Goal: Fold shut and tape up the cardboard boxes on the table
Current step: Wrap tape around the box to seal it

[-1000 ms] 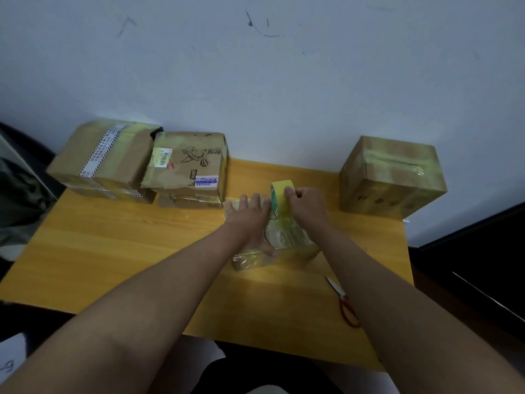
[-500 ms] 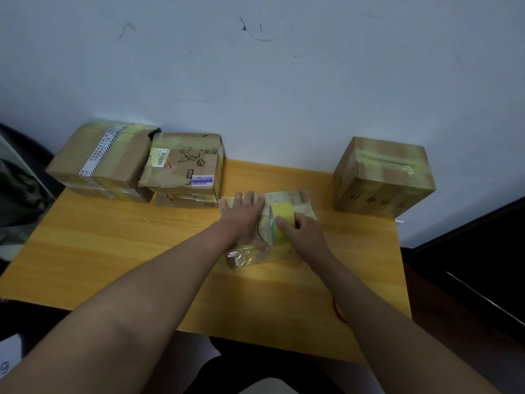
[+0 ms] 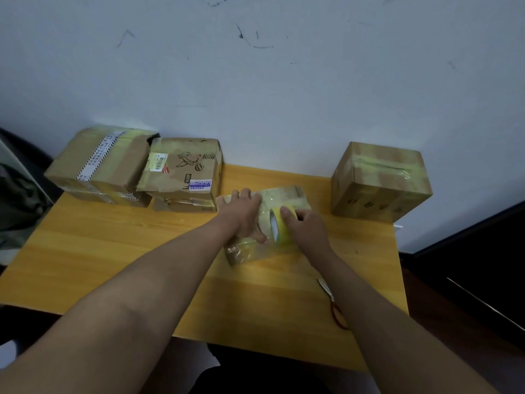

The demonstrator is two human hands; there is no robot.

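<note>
A small flat cardboard box, glossy with clear tape, lies in the middle of the wooden table. My left hand presses flat on its left half, fingers straight. My right hand grips a yellow roll of tape standing on edge on the box's near right part. A shiny tape strip runs across the box top behind the roll. The box's near left corner shows under the tape.
Two taped boxes stand at the back left: one with a printed strip, one with a cartoon print. A taller taped box stands at the back right. Red-handled scissors lie by my right forearm. The wall is close behind.
My right hand has drawn the tape roll from the box's far edge toward me across the top. My left hand stayed pressing on the box.
</note>
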